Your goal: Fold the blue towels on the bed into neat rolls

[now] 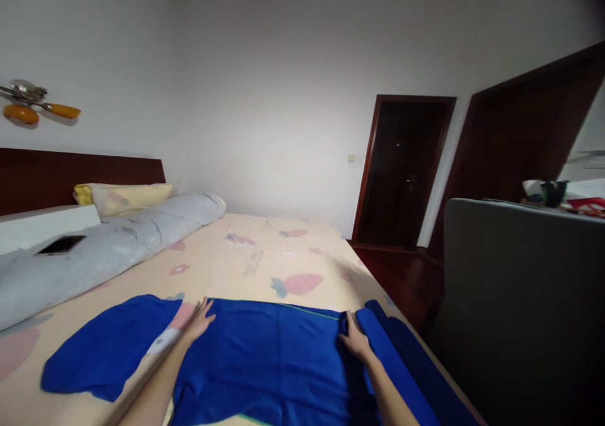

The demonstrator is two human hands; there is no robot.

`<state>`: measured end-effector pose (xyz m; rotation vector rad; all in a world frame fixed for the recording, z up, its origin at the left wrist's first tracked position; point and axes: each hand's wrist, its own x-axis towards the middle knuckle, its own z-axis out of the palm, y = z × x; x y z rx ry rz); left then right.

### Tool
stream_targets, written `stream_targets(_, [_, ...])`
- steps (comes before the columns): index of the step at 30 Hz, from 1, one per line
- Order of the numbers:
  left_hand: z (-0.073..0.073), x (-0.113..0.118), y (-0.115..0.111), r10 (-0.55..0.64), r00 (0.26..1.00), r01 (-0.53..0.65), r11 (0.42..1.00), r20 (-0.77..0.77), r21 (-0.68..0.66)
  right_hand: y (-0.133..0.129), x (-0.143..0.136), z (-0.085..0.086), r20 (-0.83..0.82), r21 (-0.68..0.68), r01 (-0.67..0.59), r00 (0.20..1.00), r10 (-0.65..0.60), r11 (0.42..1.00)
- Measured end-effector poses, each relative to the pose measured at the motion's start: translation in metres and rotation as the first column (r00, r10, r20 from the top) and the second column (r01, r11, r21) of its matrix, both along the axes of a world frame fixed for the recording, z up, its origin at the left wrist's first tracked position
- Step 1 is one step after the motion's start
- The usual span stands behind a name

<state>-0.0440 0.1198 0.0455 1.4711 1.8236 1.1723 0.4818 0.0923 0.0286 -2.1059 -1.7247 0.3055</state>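
A blue garment [276, 356] with thin green edging is spread over the near part of the bed. At its upper left corner lies my left hand [201, 322], fingers apart on the cloth's edge. My right hand [357, 338] is at the upper right corner, thumb and forefinger on a darker fold of cloth, the other fingers curled out of sight. Left of my left forearm, a separate-looking blue piece of cloth [113, 347] rests flat; whether it joins the garment is hidden. Beside my right hand run long folded blue strips of cloth [397, 363].
The bed's patterned sheet [255, 249] reaches to the far wall. A long grey bolster [142, 237] bears a dark phone-like object [61, 244], with a yellow pillow [135, 199] behind. At right stands a dark grey panel [515, 300] near the bed's edge; a dark door [397, 167] is beyond.
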Motion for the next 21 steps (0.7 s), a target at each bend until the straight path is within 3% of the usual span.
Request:
stream_targets(3, [-0.021, 0.003, -0.022, 0.022, 0.988, -0.02, 1.0, -0.15, 0.014, -0.024, -0.006, -0.019, 0.075, 0.101, -0.022, 0.997, 0.015, 0.995])
stream_targets(7, [-0.04, 0.001, -0.061, 0.091, 0.95, -0.086, 0.996, -0.298, 0.029, -0.057, -0.005, -0.04, 0.224, 0.163, 0.018, 0.973, -0.055, 0.987])
stream_targets(12, [-0.066, -0.004, -0.125, 0.284, 0.829, -0.246, 0.959, -0.482, 0.142, -0.113, 0.009, -0.055, 0.278, 0.157, -0.01, 0.96, -0.035, 0.988])
stream_targets(14, [-0.074, -0.005, -0.147, 0.325, 0.839, -0.274, 0.945, -0.437, 0.176, -0.138, 0.011, -0.053, 0.298, 0.136, -0.005, 0.954, -0.036, 0.991])
stream_targets(16, [-0.078, -0.004, -0.162, 0.288, 0.901, -0.242, 0.954, -0.324, 0.175, -0.16, 0.009, -0.047, 0.321, 0.103, 0.022, 0.945, -0.054, 0.994])
stream_targets(19, [-0.072, 0.001, -0.172, 0.208, 0.969, -0.184, 0.968, -0.132, 0.172, -0.179, 0.002, -0.036, 0.319, 0.081, 0.085, 0.942, -0.106, 0.993])
stream_targets(21, [-0.063, 0.006, -0.172, 0.183, 0.983, -0.178, 0.967, -0.007, 0.185, -0.182, 0.002, -0.032, 0.207, 0.083, 0.129, 0.968, -0.144, 0.988])
